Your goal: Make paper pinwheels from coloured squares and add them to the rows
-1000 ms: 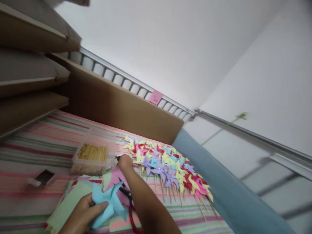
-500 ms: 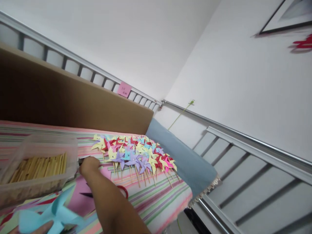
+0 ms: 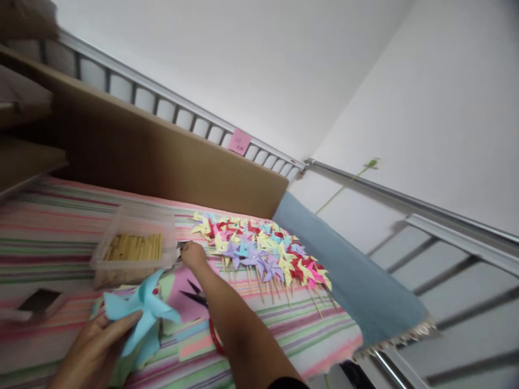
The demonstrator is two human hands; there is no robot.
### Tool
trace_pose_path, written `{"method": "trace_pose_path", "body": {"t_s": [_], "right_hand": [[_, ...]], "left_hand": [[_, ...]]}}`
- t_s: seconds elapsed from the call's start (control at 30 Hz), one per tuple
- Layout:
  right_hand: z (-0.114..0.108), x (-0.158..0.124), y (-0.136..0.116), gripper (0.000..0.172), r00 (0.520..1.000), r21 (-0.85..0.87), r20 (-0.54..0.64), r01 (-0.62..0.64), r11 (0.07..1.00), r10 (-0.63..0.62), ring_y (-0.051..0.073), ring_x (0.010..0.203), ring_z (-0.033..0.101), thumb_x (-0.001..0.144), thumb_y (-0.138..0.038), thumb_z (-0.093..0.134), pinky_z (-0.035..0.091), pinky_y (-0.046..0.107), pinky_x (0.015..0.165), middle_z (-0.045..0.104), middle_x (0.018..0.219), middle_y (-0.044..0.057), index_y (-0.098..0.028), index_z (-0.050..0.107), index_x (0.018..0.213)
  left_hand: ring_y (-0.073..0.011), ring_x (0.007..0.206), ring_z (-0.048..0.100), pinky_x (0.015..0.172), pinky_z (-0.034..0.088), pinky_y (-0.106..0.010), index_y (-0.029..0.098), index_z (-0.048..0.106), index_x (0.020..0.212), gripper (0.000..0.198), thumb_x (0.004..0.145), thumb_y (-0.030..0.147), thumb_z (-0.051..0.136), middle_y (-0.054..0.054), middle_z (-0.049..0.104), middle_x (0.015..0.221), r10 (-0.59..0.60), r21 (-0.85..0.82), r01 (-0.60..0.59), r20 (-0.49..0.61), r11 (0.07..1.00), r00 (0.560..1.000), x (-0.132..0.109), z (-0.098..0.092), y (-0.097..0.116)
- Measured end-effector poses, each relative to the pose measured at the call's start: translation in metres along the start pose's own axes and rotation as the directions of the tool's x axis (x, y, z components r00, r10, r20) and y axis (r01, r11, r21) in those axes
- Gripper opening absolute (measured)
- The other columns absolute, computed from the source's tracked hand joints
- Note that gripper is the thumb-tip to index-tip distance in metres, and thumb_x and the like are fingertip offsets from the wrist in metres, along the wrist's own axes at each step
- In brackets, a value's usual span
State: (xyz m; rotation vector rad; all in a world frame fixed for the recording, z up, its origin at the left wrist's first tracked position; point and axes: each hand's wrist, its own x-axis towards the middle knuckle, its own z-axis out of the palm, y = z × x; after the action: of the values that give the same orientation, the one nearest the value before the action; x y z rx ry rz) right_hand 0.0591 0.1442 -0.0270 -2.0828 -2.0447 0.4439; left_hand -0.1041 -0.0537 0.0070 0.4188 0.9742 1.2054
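My left hand (image 3: 101, 337) pinches a light blue paper pinwheel (image 3: 152, 307) between thumb and fingers, low in the view. My right hand (image 3: 193, 255) reaches out beside the right end of a clear plastic box (image 3: 135, 266). Its fingers are curled at a small dark item, too small and partly covered to name. In the box lie several short wooden sticks (image 3: 135, 247). Under my right forearm are scissors (image 3: 215, 337) with dark blades and a red handle, on a pink paper sheet (image 3: 182, 296).
Many finished paper pinwheels (image 3: 259, 254) on sticks lie in rows on the striped cloth (image 3: 251, 327). A brown board (image 3: 170, 178) stands along the back by a metal railing (image 3: 178, 108). A blue cloth (image 3: 336, 259) hangs at the right end. Cardboard boxes (image 3: 24, 162) stand at left.
The view has swung left, so the scene sits further right and more of my left hand and the pinwheel show. My right hand stays beside the plastic box.
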Motion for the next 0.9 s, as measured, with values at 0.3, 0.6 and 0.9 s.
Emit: {"method": "trace_pose_path", "body": {"t_s": [0.3, 0.6, 0.9], "right_hand": [[-0.021, -0.016, 0.008, 0.029, 0.997, 0.129, -0.01, 0.075, 0.989, -0.074, 0.02, 0.097, 0.059, 0.091, -0.031, 0.054, 0.051, 0.04, 0.082, 0.057, 0.117, 0.008, -0.017, 0.055, 0.116], [-0.011, -0.174, 0.025, 0.011, 0.917, 0.204, 0.289, 0.22, 0.954, -0.274, 0.01, 0.062, 0.058, 0.073, -0.009, 0.058, 0.039, 0.017, 0.054, 0.063, 0.064, -0.003, -0.017, 0.066, 0.07], [-0.012, -0.194, 0.018, 0.007, 0.904, 0.084, 0.356, 0.222, 0.971, -0.238, 0.013, 0.059, 0.053, 0.067, -0.013, 0.058, 0.032, 0.02, 0.052, 0.064, 0.064, 0.0, -0.017, 0.062, 0.064]], "left_hand": [[-0.0216, 0.068, 0.068, 0.061, 0.054, -0.025, 0.016, 0.07, 0.071, 0.021, 0.055, 0.024, 0.081, -0.002, 0.073, 0.068, 0.079, -0.115, -0.071, 0.062, 0.991, 0.995, -0.007, -0.012, 0.013], [-0.0158, 0.057, 0.064, 0.058, 0.051, -0.024, 0.015, 0.065, 0.065, 0.016, 0.057, 0.019, 0.079, -0.001, 0.071, 0.062, 0.212, -0.194, -0.205, 0.016, 0.959, 0.977, -0.005, -0.02, 0.021], [-0.0153, 0.057, 0.064, 0.056, 0.049, -0.023, 0.015, 0.066, 0.074, 0.019, 0.058, 0.02, 0.077, -0.001, 0.071, 0.065, 0.217, -0.152, -0.207, 0.052, 0.966, 0.975, -0.018, -0.021, 0.015]]}}
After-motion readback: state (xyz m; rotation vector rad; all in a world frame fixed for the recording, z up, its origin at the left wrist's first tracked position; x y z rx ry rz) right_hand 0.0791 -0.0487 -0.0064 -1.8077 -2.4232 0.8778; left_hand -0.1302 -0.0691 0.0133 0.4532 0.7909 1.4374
